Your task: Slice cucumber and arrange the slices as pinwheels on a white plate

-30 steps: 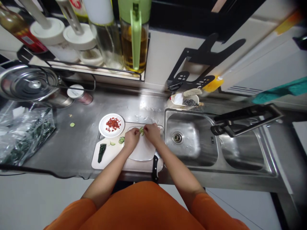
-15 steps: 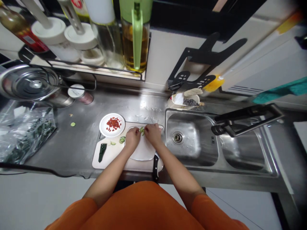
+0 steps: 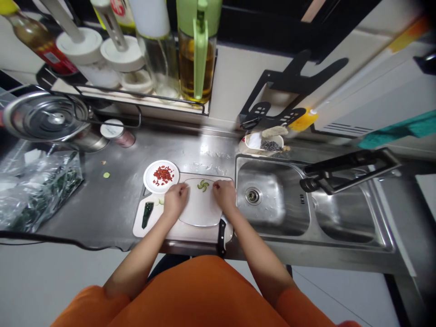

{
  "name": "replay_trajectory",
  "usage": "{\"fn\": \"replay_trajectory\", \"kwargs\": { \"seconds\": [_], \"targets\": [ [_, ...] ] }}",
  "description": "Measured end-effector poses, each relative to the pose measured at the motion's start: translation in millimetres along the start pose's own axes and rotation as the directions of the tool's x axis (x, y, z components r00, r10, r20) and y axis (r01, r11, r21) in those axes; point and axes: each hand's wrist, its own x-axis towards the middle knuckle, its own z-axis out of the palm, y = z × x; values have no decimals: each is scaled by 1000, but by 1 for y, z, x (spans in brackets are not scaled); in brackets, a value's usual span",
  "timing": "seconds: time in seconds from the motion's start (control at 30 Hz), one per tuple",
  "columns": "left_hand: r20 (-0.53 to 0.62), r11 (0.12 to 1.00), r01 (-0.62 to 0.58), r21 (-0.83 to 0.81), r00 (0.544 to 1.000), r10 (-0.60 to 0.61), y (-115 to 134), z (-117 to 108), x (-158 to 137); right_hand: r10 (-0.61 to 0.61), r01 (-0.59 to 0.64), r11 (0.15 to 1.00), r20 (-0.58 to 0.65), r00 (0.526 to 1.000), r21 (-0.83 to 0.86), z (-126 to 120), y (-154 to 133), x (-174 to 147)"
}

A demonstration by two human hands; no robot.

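On a white plate (image 3: 200, 211) with a thin dark rim line, several green cucumber slices (image 3: 203, 185) form a small pinwheel near the far edge. My left hand (image 3: 176, 200) is closed, fingers curled, over the plate's left side. At the right side, my right hand (image 3: 225, 195) is closed too; whatever either holds, if anything, is hidden. Beneath the plate lies a white cutting board (image 3: 160, 232). A dark green cucumber piece (image 3: 147, 215) and pale slices (image 3: 161, 201) rest on its left part. A black-handled knife (image 3: 222, 237) sticks out at the near right, its blade mostly hidden.
A small white plate of chopped red bits (image 3: 163, 175) stands at the board's far left corner. The steel sink (image 3: 272, 200) is to the right. Left are a plastic bag of greens (image 3: 44, 195), a lidded pot (image 3: 51, 118) and a jar (image 3: 117, 132). Bottles stand on the rack (image 3: 143, 96).
My hands have parted from the cucumber slices and drawn to either side of the plate. The slices stay behind as a pinwheel. My left hand now covers the cucumber on the board beside the plate.
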Motion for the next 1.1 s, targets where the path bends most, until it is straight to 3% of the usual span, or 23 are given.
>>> {"fn": "replay_trajectory", "kwargs": {
  "seconds": [0.13,0.23,0.43,0.6,0.77,0.9,1.0,1.1],
  "targets": [
    [-44,989,87,119,996,-82,-34,-33,-18,16,-17,1000,32,999,19,6,7,-31],
    [-19,973,139,186,990,-137,-48,-39,-29,-38,36,999,58,998,35,16,5,-54],
    [19,948,197,252,978,-208,-43,-27,-35,-74,72,997,91,993,22,28,-8,-75],
    [47,950,232,210,968,-247,-38,-28,-34,-81,83,997,91,993,-13,28,-11,-78],
    [66,966,260,16,963,-260,-40,-33,-34,-90,85,995,94,992,55,32,-11,-76],
    [175,908,313,-278,946,-272,-29,-33,-35,-171,148,948,57,984,280,36,-16,-68],
    [324,804,336,-490,927,-190,-11,-29,-36,-126,74,860,69,990,504,36,-21,-59],
    [459,712,411,-570,878,-139,5,-21,-35,-58,-91,711,188,981,698,32,-24,-53]
  ]
}}
